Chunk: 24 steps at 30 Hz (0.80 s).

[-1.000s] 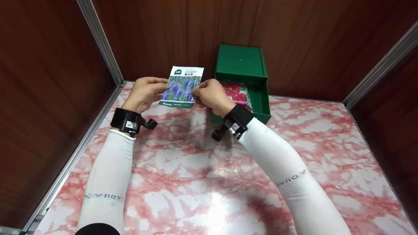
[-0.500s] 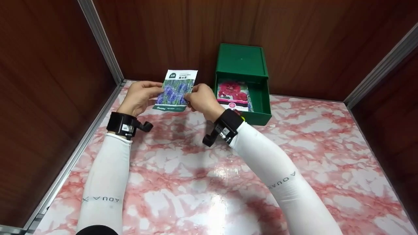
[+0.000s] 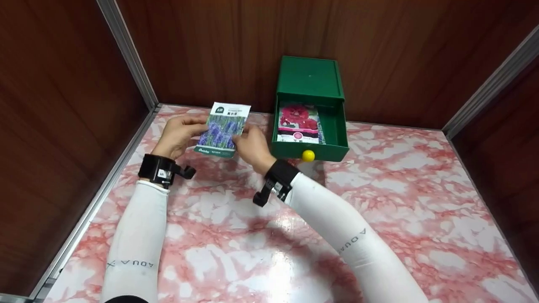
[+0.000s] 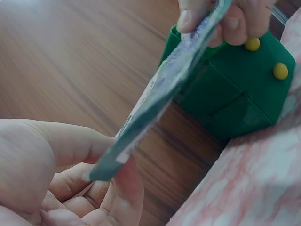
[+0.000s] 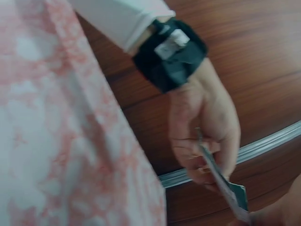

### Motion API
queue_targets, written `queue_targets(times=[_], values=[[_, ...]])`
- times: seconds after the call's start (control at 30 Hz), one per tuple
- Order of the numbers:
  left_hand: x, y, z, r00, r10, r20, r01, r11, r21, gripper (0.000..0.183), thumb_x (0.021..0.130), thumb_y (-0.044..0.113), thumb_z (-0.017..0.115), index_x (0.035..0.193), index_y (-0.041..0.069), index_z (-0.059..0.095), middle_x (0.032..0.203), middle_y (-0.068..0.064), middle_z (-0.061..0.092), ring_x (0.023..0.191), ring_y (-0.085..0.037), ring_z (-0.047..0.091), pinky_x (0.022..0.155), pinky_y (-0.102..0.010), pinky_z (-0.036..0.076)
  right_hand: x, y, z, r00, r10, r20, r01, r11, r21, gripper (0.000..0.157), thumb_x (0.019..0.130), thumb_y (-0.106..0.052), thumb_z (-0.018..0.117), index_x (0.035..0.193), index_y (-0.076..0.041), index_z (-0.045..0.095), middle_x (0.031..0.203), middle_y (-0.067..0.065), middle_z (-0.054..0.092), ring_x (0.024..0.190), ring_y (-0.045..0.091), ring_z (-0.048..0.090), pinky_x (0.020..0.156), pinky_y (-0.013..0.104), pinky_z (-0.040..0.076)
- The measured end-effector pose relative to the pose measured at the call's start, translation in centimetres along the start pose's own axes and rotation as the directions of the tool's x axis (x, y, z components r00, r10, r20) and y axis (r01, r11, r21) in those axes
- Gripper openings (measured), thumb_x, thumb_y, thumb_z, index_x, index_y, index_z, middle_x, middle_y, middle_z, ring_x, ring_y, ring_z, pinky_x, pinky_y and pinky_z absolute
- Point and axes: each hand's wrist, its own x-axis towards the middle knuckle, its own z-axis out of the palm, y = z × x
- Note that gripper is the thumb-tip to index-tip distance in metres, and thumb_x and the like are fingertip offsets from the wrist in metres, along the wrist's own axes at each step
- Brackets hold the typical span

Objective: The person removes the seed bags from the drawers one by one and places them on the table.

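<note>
A seed packet with purple lavender flowers and a white top band is held up at the left of the green box. My left hand pinches its left edge between thumb and fingers, seen closely in the left wrist view, where the packet appears nearly edge-on. On the opposite edge, my right hand grips it with thumb and curled fingers. Inside the pulled-out green drawer lies another packet with pink-red flowers, partly covering a further packet.
The green drawer box stands against the brown back wall. Its open drawer has a yellow knob; a second yellow knob shows lower in the left wrist view. Red-and-white marbled table spreads in front, with walls either side.
Both hands have moved the lavender packet left and down, away from the drawer. The right forearm has uncovered the pink-flower packet and the yellow knob. Both hands keep their hold.
</note>
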Motion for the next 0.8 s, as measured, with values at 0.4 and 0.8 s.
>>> queue_targets(times=[0.4, 0.8], values=[[0.0, -3.9, 0.1, 1.0, -0.015, -0.02, 0.018, 0.978, 0.209, 0.043, 0.101, 0.009, 0.081, 0.138, -0.009, 0.071, 0.125, -0.016, 0.075, 0.1, -0.017, 0.074, 0.087, -0.035, 0.066, 1.0, 5.7, 0.4, 0.998, 0.017, 0.054, -0.022, 0.997, 0.08, 0.028, 0.111, -0.006, 0.066, 0.134, 0.008, 0.057, 0.096, 0.006, 0.062, 0.075, 0.018, 0.062, 0.062, 0.026, 0.053], [0.6, -8.4, 2.2, 0.998, 0.058, -0.032, -0.043, 0.928, 0.37, 0.036, 0.099, 0.009, 0.081, 0.131, -0.008, 0.076, 0.124, -0.026, 0.077, 0.09, -0.015, 0.075, 0.088, -0.034, 0.064, 1.2, 10.2, -0.4, 0.999, 0.022, 0.046, -0.02, 0.999, -0.045, 0.034, 0.112, -0.011, 0.062, 0.138, 0.008, 0.053, 0.092, 0.002, 0.052, 0.075, 0.015, 0.051, 0.07, 0.027, 0.041]])
